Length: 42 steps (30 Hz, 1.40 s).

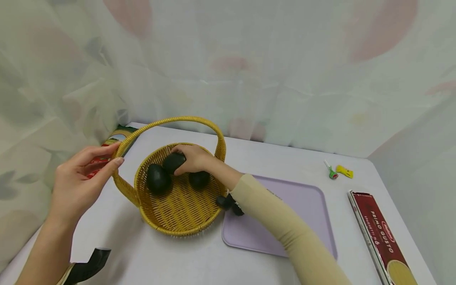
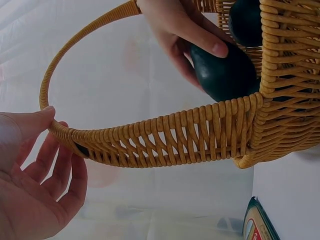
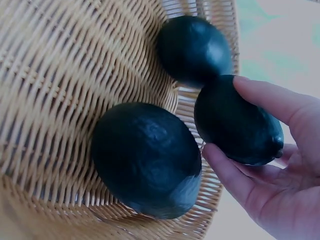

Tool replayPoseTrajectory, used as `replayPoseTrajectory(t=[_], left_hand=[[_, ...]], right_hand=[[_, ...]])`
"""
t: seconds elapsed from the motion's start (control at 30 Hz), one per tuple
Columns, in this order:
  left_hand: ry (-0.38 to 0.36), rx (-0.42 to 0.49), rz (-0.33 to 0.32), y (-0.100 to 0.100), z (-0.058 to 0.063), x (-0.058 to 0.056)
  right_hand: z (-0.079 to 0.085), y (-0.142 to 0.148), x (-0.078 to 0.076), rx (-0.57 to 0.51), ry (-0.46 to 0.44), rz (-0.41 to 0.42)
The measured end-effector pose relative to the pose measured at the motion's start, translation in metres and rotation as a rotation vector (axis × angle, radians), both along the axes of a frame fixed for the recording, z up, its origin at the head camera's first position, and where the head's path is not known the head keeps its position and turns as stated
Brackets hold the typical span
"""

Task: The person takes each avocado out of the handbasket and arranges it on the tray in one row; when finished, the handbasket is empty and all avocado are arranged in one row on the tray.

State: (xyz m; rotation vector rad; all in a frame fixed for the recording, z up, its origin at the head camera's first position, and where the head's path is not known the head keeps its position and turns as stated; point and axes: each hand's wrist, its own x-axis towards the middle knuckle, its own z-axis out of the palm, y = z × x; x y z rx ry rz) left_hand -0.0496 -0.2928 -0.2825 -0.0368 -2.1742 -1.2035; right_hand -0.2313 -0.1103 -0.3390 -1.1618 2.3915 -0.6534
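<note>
A yellow wicker basket point(image 1: 178, 209) stands on the white table, its tall handle point(image 1: 185, 118) arching over it. My left hand point(image 1: 80, 178) pinches the left side of that handle between thumb and fingers. Inside the basket, my right hand point(image 1: 196, 158) grips a dark green avocado point(image 1: 173, 163) near the back wall. In the right wrist view, thumb and fingers lie on opposite sides of this avocado point(image 3: 237, 122). Two more avocados rest in the basket: one at the left point(image 1: 158, 180), the other at the right point(image 1: 199, 181), partly under my right hand.
A lilac tray point(image 1: 310, 213) lies right of the basket, partly beneath my right forearm. Farther right are a lollipop point(image 1: 333, 174), a yellow wrapped candy point(image 1: 344, 171) and a red spaghetti pack point(image 1: 382, 233). Behind my left hand is a green-and-red bag point(image 1: 122, 132). Curtains point(image 1: 270, 79) hang behind.
</note>
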Motion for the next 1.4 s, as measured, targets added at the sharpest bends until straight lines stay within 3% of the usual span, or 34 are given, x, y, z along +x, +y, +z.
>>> replayPoseTrajectory(t=[0.47, 1.0, 1.2, 1.4], left_hand=[[-0.015, 0.004, 0.012, 0.000, 0.001, 0.000], [-0.025, 0.013, 0.017, -0.003, 0.000, 0.000], [-0.023, 0.001, 0.020, -0.003, 0.000, 0.000], [-0.014, 0.005, 0.016, -0.003, -0.001, 0.000]], right_hand=[[0.010, 0.036, 0.022, -0.107, -0.075, -0.001], [0.002, 0.097, 0.038, -0.187, -0.138, -0.054], [-0.001, 0.128, 0.044, -0.208, -0.226, -0.136], [-0.008, 0.157, 0.049, -0.302, -0.388, -0.236]])
